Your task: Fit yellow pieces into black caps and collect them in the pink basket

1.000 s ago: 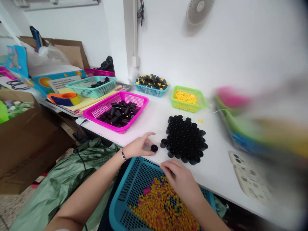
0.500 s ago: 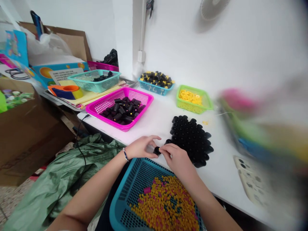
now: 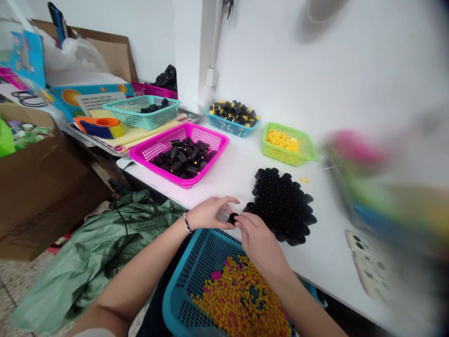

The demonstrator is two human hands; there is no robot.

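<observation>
Small-parts assembly workshop: white counter (image 3: 231, 173) ahead of the hands (image 3: 210, 213) holds pink mesh baskets (image 3: 157, 138) and rows of black plastic knobs (image 3: 284, 206); cardboard box (image 3: 38, 206) sits left.

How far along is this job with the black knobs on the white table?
Done, it seems: the small blue basket holds black knobs with yellow tops. In hand: the right hand pinches a black knob beside the left hand. Left: the black knobs standing on the table, no yellow showing, and the big blue basket of yellow and pink pieces.
</observation>
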